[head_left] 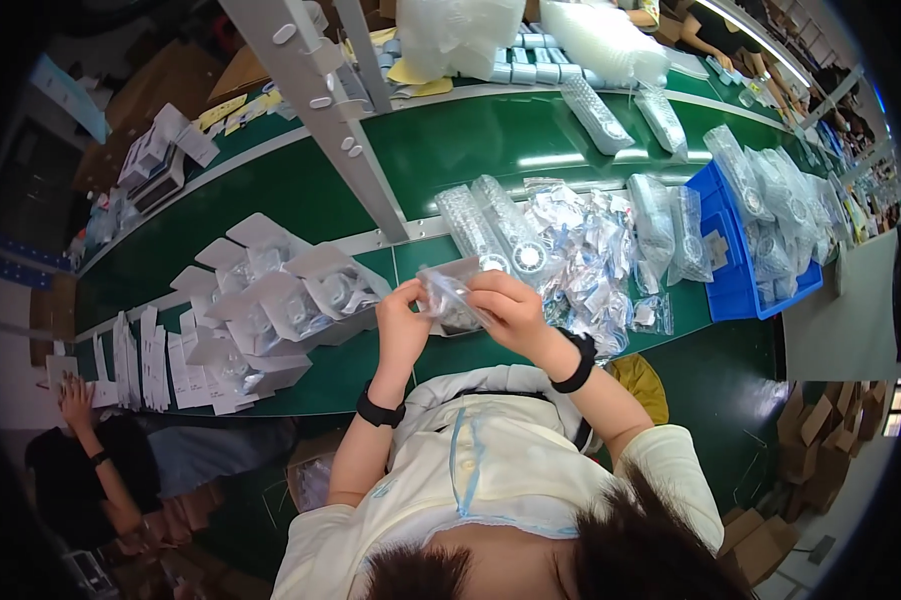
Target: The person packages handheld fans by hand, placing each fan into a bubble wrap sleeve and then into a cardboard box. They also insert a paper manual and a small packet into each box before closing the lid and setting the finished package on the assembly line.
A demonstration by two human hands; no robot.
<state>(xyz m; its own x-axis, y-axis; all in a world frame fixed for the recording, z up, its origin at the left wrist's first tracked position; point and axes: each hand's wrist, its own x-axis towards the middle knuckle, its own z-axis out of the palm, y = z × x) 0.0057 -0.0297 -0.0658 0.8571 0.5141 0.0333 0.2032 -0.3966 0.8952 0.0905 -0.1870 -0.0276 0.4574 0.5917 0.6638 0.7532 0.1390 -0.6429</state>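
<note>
At the near edge of the green bench, my left hand (402,318) and my right hand (515,308) are both closed on a clear plastic bag (444,292). The bag is held between them, and what lies inside it I cannot make out. Just behind and below the bag, an open white box (458,268) is partly hidden by my hands. Right of my right hand spreads a heap of small clear packets (582,238) with white and blue contents. Two bubble-wrapped packages (467,222) lie beyond my hands.
On the left stand several open white boxes (260,300) with clear-wrapped items, and upright white cartons (150,355). A co-worker's hand (75,402) touches the far-left end. A blue bin (715,285) of bubble-wrapped packages stands right. A metal post (340,130) rises beyond my left hand.
</note>
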